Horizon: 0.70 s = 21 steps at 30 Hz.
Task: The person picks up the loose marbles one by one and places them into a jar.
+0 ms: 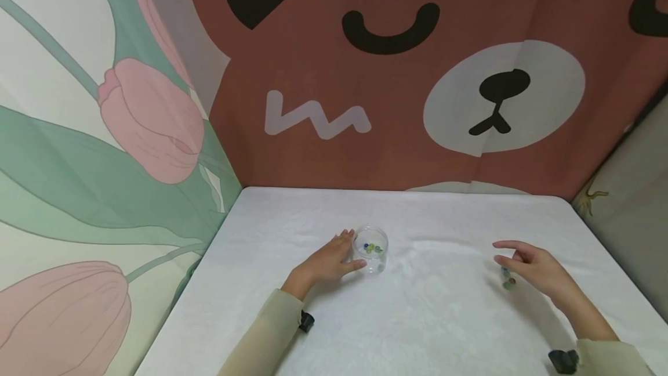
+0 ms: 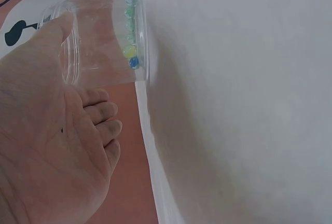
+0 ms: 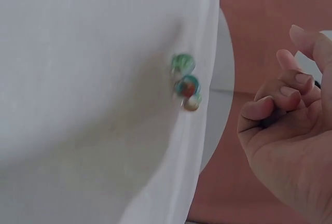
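Note:
A clear jar stands upright on the white table, with several green, yellow and blue marbles at its bottom. Close against its left side is my left hand; in the left wrist view the thumb crosses in front of the jar's neck, while the other fingers lie beside the jar, not wrapped around it. Over on the right, my right hand hovers by a small cluster of green, teal and brownish marbles on the cloth. Its thumb and index finger are apart, with nothing visible between them; the other fingers are loosely bent.
White cloth covers the table. Behind it hangs a brown fabric with a bear face, and a tulip-print fabric runs along the left side. A beige surface borders the right side.

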### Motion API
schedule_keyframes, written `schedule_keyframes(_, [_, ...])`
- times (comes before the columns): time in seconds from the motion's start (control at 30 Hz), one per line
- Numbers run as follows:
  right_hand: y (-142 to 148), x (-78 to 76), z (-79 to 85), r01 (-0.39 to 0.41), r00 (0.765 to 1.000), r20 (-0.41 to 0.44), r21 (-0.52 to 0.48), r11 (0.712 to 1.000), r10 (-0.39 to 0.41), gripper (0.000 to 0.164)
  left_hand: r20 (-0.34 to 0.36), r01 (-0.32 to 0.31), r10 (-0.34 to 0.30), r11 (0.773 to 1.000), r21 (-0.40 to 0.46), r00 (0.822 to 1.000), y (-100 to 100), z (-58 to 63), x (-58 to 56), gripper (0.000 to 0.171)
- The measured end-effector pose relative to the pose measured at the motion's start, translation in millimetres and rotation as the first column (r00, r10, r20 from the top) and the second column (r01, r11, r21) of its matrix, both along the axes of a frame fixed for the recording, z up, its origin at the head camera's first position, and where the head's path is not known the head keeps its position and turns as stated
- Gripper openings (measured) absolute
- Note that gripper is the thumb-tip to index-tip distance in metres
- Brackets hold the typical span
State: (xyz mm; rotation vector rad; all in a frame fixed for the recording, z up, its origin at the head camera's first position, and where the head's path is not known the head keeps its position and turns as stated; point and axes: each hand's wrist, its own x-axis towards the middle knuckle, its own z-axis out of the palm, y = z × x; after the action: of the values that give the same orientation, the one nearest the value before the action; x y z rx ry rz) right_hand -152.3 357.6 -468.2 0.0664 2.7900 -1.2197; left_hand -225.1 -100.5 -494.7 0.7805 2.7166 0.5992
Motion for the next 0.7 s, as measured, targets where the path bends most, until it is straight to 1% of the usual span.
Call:
schedule_keyframes(0.17, [13.5, -1.9, -4.9, 0.01, 1.0, 0.015, 0.024, 1.0, -0.01, 0.064, -0.004, 0.0, 0.0, 1.0, -0.005, 1.0, 0.9, -1.8, -0.8, 0.095])
schedule_keyframes(0.4, [29.0, -4.0, -13.0, 0.01, 0.997, 0.073, 0.024, 1.0, -0.012, 0.068, -0.008, 0.003, -0.003, 1.0, -0.018, 1.0, 1.1, -4.3, -1.5, 0.095])
schedule_keyframes(0.57, [37.7, -7.4, -18.6, -0.003, 0.996, 0.088, 0.034, 0.999, 0.0, 0.069, -0.015, 0.005, -0.005, 1.0, -0.021, 1.0, 0.5, -3.5, -0.6, 0.095])
schedule_keyframes(0.7, [45.4, -12.3, -22.2, -0.012, 0.995, 0.095, 0.06, 0.998, 0.007, 0.07, -0.016, 0.002, -0.002, 1.0, -0.017, 1.0, 0.6, -0.9, 0.0, 0.094])
